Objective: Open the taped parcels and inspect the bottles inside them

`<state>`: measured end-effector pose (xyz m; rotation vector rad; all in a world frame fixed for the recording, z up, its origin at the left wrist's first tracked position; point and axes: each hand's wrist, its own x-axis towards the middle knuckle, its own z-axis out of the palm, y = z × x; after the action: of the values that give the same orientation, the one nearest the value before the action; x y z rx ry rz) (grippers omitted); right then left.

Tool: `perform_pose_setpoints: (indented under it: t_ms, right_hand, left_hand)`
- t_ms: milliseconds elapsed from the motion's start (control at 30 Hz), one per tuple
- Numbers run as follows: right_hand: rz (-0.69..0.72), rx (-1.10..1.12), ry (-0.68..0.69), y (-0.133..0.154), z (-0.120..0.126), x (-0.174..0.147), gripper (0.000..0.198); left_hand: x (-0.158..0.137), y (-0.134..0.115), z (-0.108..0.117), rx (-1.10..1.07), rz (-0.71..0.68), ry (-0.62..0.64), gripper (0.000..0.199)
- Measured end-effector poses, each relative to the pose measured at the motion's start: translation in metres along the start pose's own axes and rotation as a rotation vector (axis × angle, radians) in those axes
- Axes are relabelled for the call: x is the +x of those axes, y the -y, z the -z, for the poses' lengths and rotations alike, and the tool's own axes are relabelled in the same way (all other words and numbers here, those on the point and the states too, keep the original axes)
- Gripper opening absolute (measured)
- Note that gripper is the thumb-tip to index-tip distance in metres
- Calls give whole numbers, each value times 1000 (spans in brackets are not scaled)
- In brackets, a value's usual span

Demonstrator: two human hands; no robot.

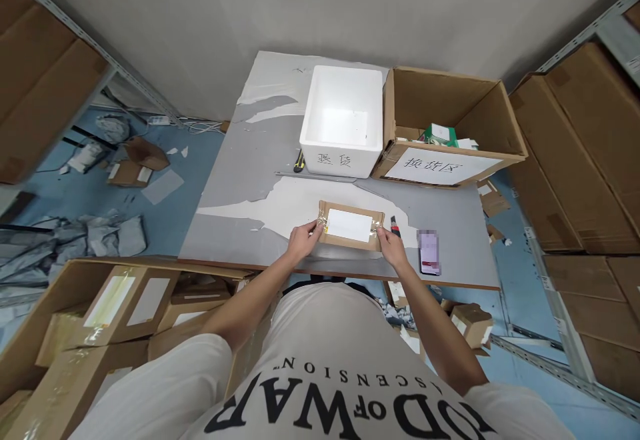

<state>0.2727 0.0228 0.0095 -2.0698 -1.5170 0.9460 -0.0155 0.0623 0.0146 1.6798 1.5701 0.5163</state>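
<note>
A small flat cardboard box point(349, 245) with a white label and clear tape at its ends is held level above the front of the grey table point(240, 240). My left hand point(303, 240) pinches its left end, and my right hand point(392, 247) grips its right end. Just behind my right hand lies a red and black box cutter point(395, 225). To the right of that hand, a phone point(429, 253) with a lit, blurred screen rests on the table.
Behind the box stand a white foam bin point(333, 160) and a large cardboard carton point(450, 80) holding small boxes. A yellow and black cutter point(299, 162) lies by the bin. A big carton point(165, 263) of parcels is at the lower left; stacked cartons point(575, 160) flank the right side.
</note>
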Motion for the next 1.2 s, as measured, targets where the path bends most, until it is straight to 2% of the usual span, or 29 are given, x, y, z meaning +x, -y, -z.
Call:
perform_pose_setpoints:
  t_ms: [267,500,667,767,867,967,1067,1200]
  right_hand:
    - [-59,-54,73,-9,-10,9,64]
    - [-70,195,74,-21,-18,12,61]
    - [-132,365,-2,-49,-28,10,64]
    - [-83,362,-30,-73,-33,-1,58]
    - [25,309,37,-86,-43,-14,67]
    - [76,305,79,-83,-57,-21,72]
    - [31,392,49,-74,-68,-19,63]
    - [22,438,51,-61,-60,-11,52]
  left_hand:
    - [-9,16,-21,-21,86,42,55]
    - [-10,28,-33,-177,115,17,58]
    - [-13,49,-39,-380,121,-3,61]
    - [-20,65,-40,-442,61,44,60]
    - [-27,73,-43,-355,33,126,65]
    - [-30,71,-49,-264,31,147,63]
    - [-26,64,-53,-265,36,60,49]
    - [-20,56,-52,-288,21,8,43]
